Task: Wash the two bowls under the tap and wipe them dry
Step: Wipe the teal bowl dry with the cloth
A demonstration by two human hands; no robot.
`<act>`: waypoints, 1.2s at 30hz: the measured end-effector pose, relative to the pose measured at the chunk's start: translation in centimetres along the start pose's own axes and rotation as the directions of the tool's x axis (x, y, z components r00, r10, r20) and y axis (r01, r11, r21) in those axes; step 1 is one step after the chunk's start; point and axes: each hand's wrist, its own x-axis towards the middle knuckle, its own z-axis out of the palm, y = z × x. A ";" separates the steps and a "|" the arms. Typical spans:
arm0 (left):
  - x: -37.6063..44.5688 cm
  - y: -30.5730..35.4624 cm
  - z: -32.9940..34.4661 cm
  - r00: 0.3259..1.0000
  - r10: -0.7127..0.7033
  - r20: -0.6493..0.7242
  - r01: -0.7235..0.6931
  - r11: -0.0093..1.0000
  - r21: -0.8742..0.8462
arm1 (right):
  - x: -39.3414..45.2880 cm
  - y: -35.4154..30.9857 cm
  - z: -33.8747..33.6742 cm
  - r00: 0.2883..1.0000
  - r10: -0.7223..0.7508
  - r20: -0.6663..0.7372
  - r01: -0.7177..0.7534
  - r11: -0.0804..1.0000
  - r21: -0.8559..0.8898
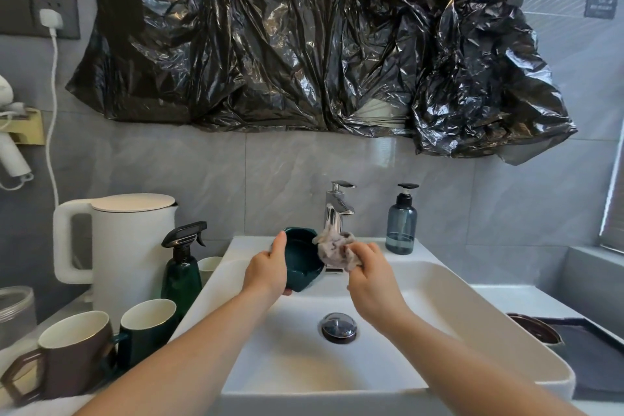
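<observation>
White counter (526, 300): basin (472, 321), kettle (128, 246), spray bottle (182, 267), mugs (77, 351), dark tray (594, 355).

- Soft daylight from the window (613, 213) at right.
- Strong glare on the crumpled black plastic sheet (304, 37).
- Sharp centre, wide-angle bending at edges.

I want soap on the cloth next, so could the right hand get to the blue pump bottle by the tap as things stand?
Probably yes. The pump bottle stands on the sink rim just beyond the right hand, with nothing between them. But that hand grips the cloth, so pressing the pump would be awkward.
</observation>
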 end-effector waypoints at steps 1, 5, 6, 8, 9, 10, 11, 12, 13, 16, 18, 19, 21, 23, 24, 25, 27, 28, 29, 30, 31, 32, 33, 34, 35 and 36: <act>-0.2 0.2 0.2 0.999 -0.045 0.025 0.047 0.996 -0.077 | 0.2 0.2 -0.1 0.998 0.051 -0.024 -0.049 0.995 0.082; -1.1 0.7 1.0 0.973 -0.164 0.165 0.215 0.904 -0.370 | 0.7 0.4 -0.8 0.984 0.179 -0.019 -0.165 0.941 0.294; -1.4 0.8 1.1 0.965 -0.165 0.204 0.237 0.885 -0.402 | 0.7 0.3 -0.8 0.978 0.207 0.009 -0.198 0.920 0.338; -1.9 1.1 1.3 0.951 -0.150 0.269 0.254 0.877 -0.408 | 0.6 0.4 -0.5 0.971 0.226 0.075 -0.237 0.885 0.401; -2.1 1.2 1.4 0.945 -0.147 0.291 0.262 0.875 -0.406 | 0.6 0.4 -0.3 0.973 0.214 0.087 -0.230 0.880 0.414; -2.2 1.2 1.5 0.941 -0.147 0.306 0.270 0.871 -0.411 | 0.5 0.3 -0.1 0.977 0.194 0.090 -0.214 0.882 0.419; -2.3 1.2 1.5 0.938 -0.145 0.314 0.275 0.864 -0.422 | 0.4 0.1 -0.1 0.982 0.164 0.088 -0.186 0.890 0.415; -2.2 1.2 1.6 0.939 -0.143 0.313 0.276 0.856 -0.438 | 0.2 -0.1 -0.1 0.991 0.110 0.082 -0.134 0.903 0.407; -2.1 1.1 1.5 0.941 -0.142 0.307 0.275 0.848 -0.453 | 0.1 -0.4 -0.1 0.997 0.027 0.072 -0.052 0.921 0.386; -1.7 0.7 1.3 0.949 -0.153 0.276 0.273 0.836 -0.477 | -0.1 -0.6 0.3 0.953 -0.293 0.069 0.275 0.941 0.199; -1.5 0.6 1.1 0.953 -0.166 0.253 0.270 0.842 -0.467 | 0.0 -0.3 0.9 0.897 -0.430 0.100 0.434 0.900 -0.033; -1.5 0.5 1.0 0.954 -0.170 0.247 0.269 0.850 -0.454 | 0.0 -0.3 1.0 0.875 -0.471 0.109 0.482 0.868 -0.122; -1.6 0.5 0.9 0.954 -0.165 0.251 0.262 0.868 -0.423 | -0.3 -0.7 0.9 0.868 -0.487 0.095 0.496 0.850 -0.176; -1.9 0.6 1.0 0.952 -0.157 0.263 0.254 0.885 -0.391 | -0.5 -1.2 0.4 0.896 -0.442 0.052 0.445 0.887 -0.121; -2.1 0.7 1.1 0.950 -0.153 0.271 0.251 0.891 -0.377 | -0.5 -1.4 0.1 0.915 -0.402 0.033 0.404 0.913 -0.061; -2.2 0.7 1.2 0.949 -0.150 0.278 0.249 0.897 -0.365 | -0.5 -1.6 -0.1 0.934 -0.357 0.019 0.357 0.934 0.011; -2.4 0.7 1.3 0.947 -0.147 0.285 0.245 0.906 -0.346 | -0.5 -1.6 -0.5 0.962 -0.272 -0.009 0.271 0.956 0.109; -2.4 0.6 1.4 0.947 -0.146 0.287 0.243 0.909 -0.340 | -0.5 -1.5 -0.6 0.969 -0.247 -0.025 0.248 0.963 0.103; -2.4 0.6 1.4 0.946 -0.141 0.290 0.239 0.911 -0.337 | -0.4 -1.3 -0.7 0.971 -0.238 -0.037 0.240 0.968 0.072; -2.4 0.6 1.4 0.947 -0.135 0.293 0.234 0.911 -0.338 | -0.3 -1.1 -0.7 0.970 -0.239 -0.044 0.240 0.970 0.039; -2.4 0.6 1.4 0.947 -0.129 0.293 0.230 0.911 -0.342 | -0.1 -0.9 -0.6 0.968 -0.246 -0.047 0.246 0.969 0.012; -2.3 0.6 1.4 0.949 -0.123 0.292 0.225 0.911 -0.347 | 0.0 -0.7 -0.5 0.967 -0.248 -0.049 0.248 0.969 -0.009; -2.3 0.6 1.4 0.951 -0.118 0.287 0.219 0.911 -0.351 | 0.0 -0.7 -0.4 0.967 -0.248 -0.056 0.246 0.968 -0.036; -2.2 0.5 1.4 0.953 -0.113 0.280 0.212 0.911 -0.354 | 0.0 -0.6 -0.3 0.968 -0.240 -0.069 0.236 0.970 -0.061; -2.0 0.5 1.5 0.956 -0.108 0.273 0.205 0.911 -0.358 | -0.1 -0.5 -0.2 0.973 -0.219 -0.072 0.214 0.974 -0.077; -1.9 0.4 1.5 0.959 -0.103 0.266 0.198 0.910 -0.363 | -0.1 -0.6 -0.2 0.979 -0.196 -0.052 0.193 0.980 -0.055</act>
